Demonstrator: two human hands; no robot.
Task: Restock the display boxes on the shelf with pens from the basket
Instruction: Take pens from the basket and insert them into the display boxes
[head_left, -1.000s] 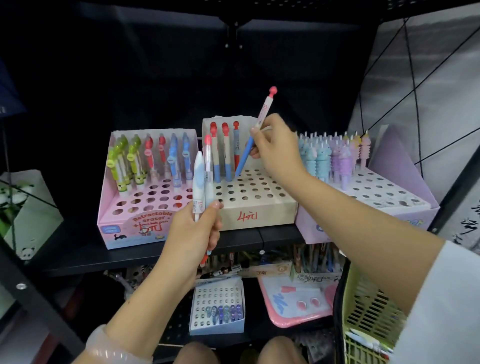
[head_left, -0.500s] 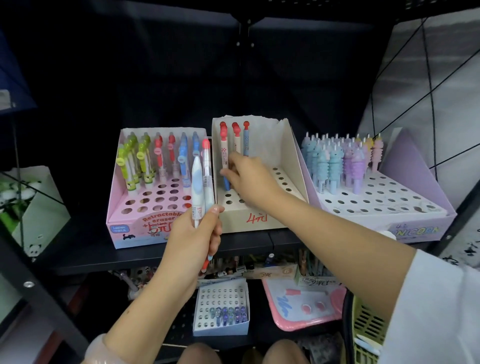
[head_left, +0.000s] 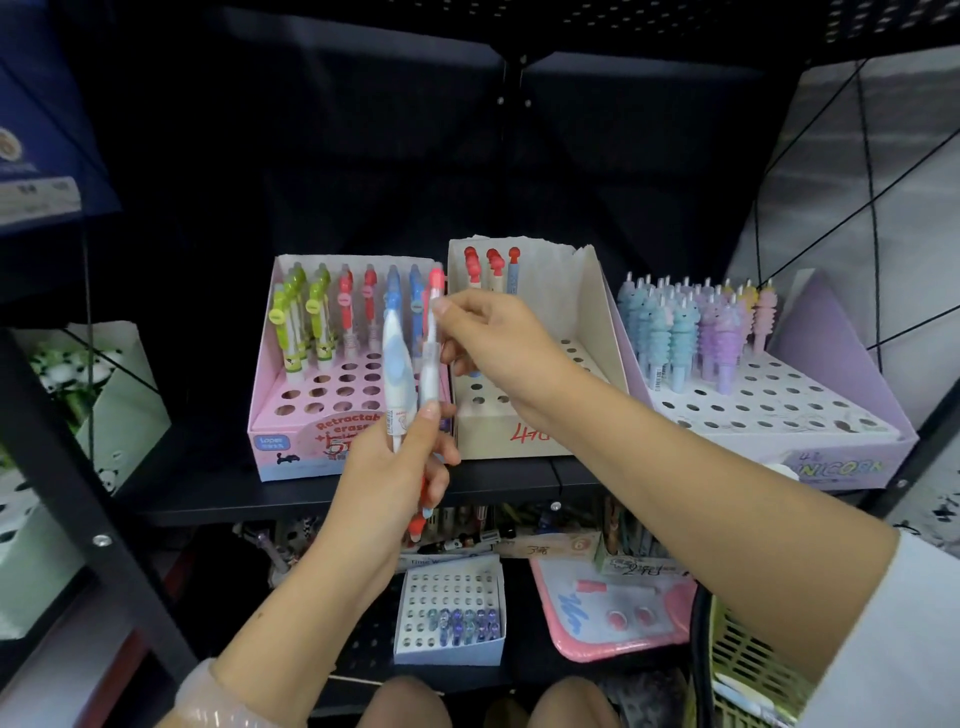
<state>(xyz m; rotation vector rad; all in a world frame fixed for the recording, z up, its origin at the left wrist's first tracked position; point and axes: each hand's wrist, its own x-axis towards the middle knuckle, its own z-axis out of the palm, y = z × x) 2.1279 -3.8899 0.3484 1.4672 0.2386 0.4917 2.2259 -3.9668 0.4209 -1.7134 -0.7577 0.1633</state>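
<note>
Three display boxes crowd the shelf (head_left: 332, 501): a pink box (head_left: 291, 441) at left, a beige box (head_left: 582, 322) in the middle, a lilac box (head_left: 831, 415) at right, each with rows of open holes toward its front edge. Below, a small white box (head_left: 449, 649) and a pink board (head_left: 613, 618) fill the lower level; the green basket (head_left: 748, 660) sits at lower right. My left hand (head_left: 395, 467) grips two pens upright in front of the gap between the pink and beige boxes: a blue-and-white pen (head_left: 399, 364) and a red-topped pen (head_left: 431, 332). My right hand (head_left: 498, 338) pinches the red-topped pen near its top, fingers curled, its wrist covering part of the beige box's holes.
</note>
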